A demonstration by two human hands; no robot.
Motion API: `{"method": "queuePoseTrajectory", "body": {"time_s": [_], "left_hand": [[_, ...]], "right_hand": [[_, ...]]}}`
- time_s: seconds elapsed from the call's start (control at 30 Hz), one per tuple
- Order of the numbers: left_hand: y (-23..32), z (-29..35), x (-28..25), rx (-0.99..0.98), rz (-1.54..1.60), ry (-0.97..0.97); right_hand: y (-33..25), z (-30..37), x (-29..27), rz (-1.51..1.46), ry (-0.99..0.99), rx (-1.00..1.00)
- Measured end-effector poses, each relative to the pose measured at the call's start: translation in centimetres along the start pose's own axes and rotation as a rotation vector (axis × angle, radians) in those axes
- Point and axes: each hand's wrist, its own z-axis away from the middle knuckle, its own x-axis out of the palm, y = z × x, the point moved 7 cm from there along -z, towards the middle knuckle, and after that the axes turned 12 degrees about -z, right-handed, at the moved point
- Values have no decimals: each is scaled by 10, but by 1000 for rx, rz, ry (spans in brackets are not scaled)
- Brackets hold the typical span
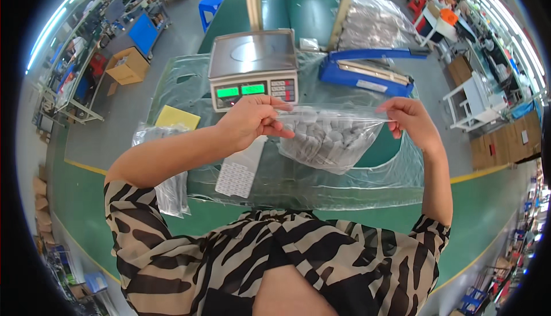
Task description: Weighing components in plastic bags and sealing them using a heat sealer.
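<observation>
Bag (330, 144) at frame centre, slightly right, hanging between both hands; neither is nearer, both touch it. Left hand (245, 122) pinches the mouth's left end, right hand (412, 122) its right end, fingertips closed on film. Long axis runs left to right along the mouth; bulk sags below. Sealer (367, 74) sits above it, upper right. Bag is clear, wrinkled, full of greyish roundish pieces, probably individually wrapped; film glare blurs them.

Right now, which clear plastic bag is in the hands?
The bag of grey pieces, its top stretched between left hand and right hand. The plastic bundle by the yellow sheet and plastic pile beyond the blue sealer aren't held.
</observation>
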Motion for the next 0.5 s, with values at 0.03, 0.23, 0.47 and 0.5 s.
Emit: {"method": "queuePoseTrajectory", "body": {"time_s": [0.03, 0.23, 0.47, 0.5], "left_hand": [[0, -2, 11, -10, -7, -15], [-6, -14, 23, -18, -15, 3], [-7, -3, 28, -30, -55, 44], [-7, -2, 28, -19, -71, 11]], "right_hand": [[8, 9, -7, -12, 1, 16], [-19, 50, -14, 434, 118, -384], [-66, 61, 48, 1001, 22, -964], [-65, 54, 55, 997, -23, -977]]}}
